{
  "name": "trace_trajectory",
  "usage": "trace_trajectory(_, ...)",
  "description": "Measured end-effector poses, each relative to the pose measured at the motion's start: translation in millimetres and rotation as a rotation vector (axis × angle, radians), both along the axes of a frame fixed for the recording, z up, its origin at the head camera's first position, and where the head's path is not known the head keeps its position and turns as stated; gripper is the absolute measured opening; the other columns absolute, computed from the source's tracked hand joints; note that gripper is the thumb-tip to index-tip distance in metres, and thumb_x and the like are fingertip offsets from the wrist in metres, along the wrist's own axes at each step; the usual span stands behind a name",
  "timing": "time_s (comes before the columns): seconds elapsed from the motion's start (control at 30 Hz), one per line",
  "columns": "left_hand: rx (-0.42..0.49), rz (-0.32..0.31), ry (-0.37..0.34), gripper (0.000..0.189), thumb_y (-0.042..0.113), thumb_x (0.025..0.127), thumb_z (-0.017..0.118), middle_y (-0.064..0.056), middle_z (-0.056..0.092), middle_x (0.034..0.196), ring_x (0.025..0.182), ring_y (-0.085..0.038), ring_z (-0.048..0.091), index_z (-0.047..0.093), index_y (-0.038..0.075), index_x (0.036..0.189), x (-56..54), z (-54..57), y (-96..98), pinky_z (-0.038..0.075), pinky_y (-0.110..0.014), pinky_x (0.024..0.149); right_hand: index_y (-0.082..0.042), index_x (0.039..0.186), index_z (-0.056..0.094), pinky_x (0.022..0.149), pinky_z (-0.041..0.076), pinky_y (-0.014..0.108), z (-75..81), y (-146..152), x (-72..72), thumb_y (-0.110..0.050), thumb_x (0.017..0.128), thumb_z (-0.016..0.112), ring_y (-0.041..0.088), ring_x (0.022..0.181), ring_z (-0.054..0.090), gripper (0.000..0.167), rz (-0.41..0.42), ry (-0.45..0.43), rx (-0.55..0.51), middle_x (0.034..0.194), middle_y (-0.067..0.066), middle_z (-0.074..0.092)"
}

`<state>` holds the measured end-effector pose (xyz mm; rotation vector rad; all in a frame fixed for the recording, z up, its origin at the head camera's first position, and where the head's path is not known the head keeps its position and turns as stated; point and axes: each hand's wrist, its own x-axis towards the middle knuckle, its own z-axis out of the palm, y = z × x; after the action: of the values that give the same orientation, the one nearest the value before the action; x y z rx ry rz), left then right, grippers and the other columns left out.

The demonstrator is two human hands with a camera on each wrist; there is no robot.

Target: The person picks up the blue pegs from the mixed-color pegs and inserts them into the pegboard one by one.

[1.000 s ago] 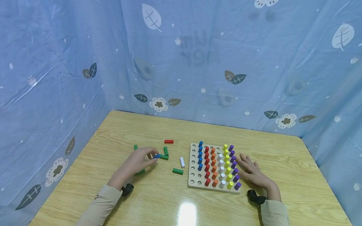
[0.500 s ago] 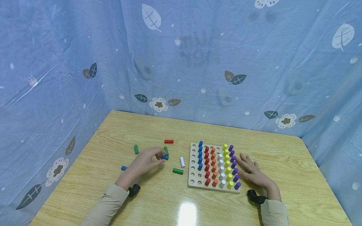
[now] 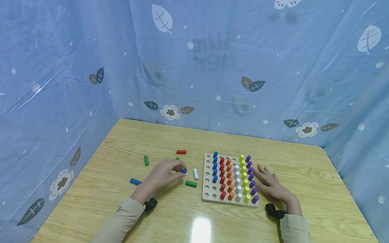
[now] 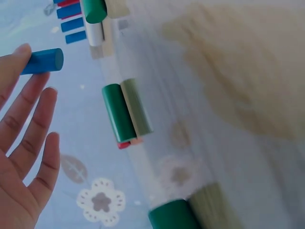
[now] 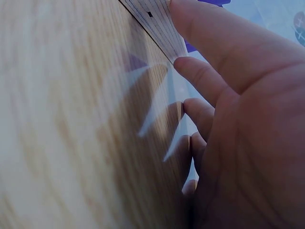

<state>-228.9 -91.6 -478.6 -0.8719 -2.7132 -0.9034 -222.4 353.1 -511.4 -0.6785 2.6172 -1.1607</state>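
My left hand (image 3: 163,174) pinches a blue peg (image 4: 45,61) between thumb and index finger, its other fingers spread apart. In the head view it hovers over the loose pegs, left of a white peg (image 3: 195,174) and a green peg (image 3: 191,183). The wooden pegboard (image 3: 229,203) carries upright columns of blue, red, orange, white, yellow and purple pegs. Its leftmost column of holes is bare, and the blue column has vacant holes at the near end. My right hand (image 3: 273,187) lies at the board's right side with fingers extended, thumb and index tips at its edge.
Scattered on the table (image 3: 168,227) are a red peg (image 3: 181,152), a green peg (image 3: 146,160) and a blue peg (image 3: 136,181). Another green peg (image 3: 177,159) is partly behind the left hand. A patterned blue curtain (image 3: 198,79) encloses the table's back and sides.
My left hand has moved right toward the board with the blue peg between its fingers, uncovering another blue peg and a green peg behind it. My right hand has stayed put.
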Motion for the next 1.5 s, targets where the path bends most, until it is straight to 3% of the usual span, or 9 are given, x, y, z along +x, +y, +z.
trace_trajectory(0.4,0.0,-0.029,0.001,0.017,0.029,0.084,0.069,0.014,0.063,0.089,0.082,-0.006,0.059,0.063,0.025,0.1,-0.6,8.6,21.5,0.048,-0.025,0.07,-0.003,0.146,0.025,0.099,-0.015,0.067,-2.0,3.4,-1.2,-0.02,0.096,0.05,0.048,0.136,-0.013,0.058,0.001,-0.013,0.005,0.152,0.027,0.001)
trace_trajectory(0.63,-0.004,-0.046,-0.035,0.016,0.033,0.085,0.068,0.015,0.062,0.089,0.082,-0.005,0.058,0.062,0.027,0.098,-1.7,7.3,33.7,0.047,-0.024,0.072,-0.004,0.146,0.024,0.099,-0.015,0.067,-3.5,2.6,-1.5,-0.02,0.096,0.05,0.048,0.136,-0.013,0.059,0.002,-0.011,0.0,0.152,0.027,0.002)
trace_trajectory(1.1,0.055,-0.141,-0.119,0.015,0.03,0.084,0.069,0.013,0.063,0.089,0.081,-0.004,0.058,0.061,0.023,0.094,-2.4,6.7,57.8,0.047,-0.02,0.069,-0.004,0.147,0.022,0.098,-0.017,0.067,-4.5,4.4,-2.1,-0.014,0.096,0.048,0.049,0.135,-0.015,0.058,0.026,-0.01,-0.042,0.151,0.028,0.001)
trace_trajectory(1.3,0.028,-0.145,-0.13,0.022,0.032,0.084,0.068,0.013,0.063,0.091,0.082,-0.003,0.058,0.064,0.017,0.099,-0.8,7.7,66.5,0.047,-0.02,0.07,-0.004,0.147,0.021,0.097,-0.018,0.067,-3.3,4.6,-2.7,-0.014,0.097,0.048,0.048,0.135,-0.015,0.058,0.031,-0.004,-0.044,0.151,0.028,0.0)
trace_trajectory(1.5,0.016,-0.148,-0.15,0.018,0.034,0.083,0.068,0.013,0.063,0.089,0.083,-0.005,0.059,0.062,0.022,0.096,0.4,5.7,75.5,0.046,-0.02,0.071,-0.003,0.147,0.022,0.098,-0.016,0.067,-3.4,4.0,-2.6,-0.015,0.096,0.049,0.049,0.135,-0.014,0.059,0.03,0.006,-0.028,0.151,0.029,0.001)
